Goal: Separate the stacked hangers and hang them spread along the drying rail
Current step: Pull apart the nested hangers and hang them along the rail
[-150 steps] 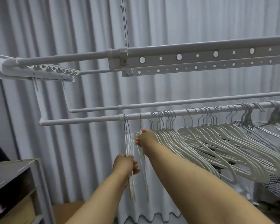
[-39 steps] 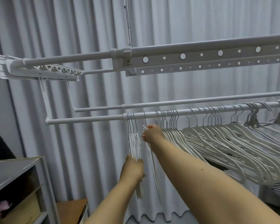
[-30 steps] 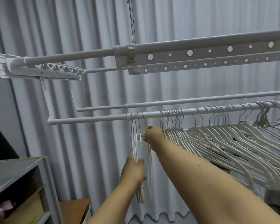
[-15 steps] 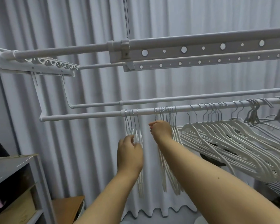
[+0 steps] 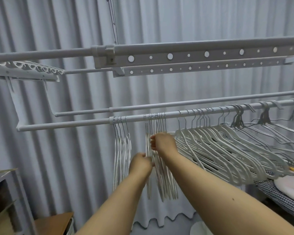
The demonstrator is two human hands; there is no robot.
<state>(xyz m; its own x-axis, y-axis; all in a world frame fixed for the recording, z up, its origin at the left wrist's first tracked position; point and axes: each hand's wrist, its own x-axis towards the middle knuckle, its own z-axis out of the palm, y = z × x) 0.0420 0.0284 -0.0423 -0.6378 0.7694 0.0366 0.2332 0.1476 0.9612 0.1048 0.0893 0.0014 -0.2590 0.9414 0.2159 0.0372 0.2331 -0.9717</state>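
Left of our hands, a small set of separated hangers (image 5: 121, 150) hangs on the drying rail (image 5: 66, 123). Our left hand (image 5: 140, 162) pinches the lower edge of the packed bunch of hangers (image 5: 161, 177), fingers curled. Just above it, our right hand (image 5: 162, 143) grips the bunch's upper part. Further right, a long row of white hangers (image 5: 227, 150) leans along the rail.

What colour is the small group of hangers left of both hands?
White, with grey metal hooks; the hangers show in the head view.
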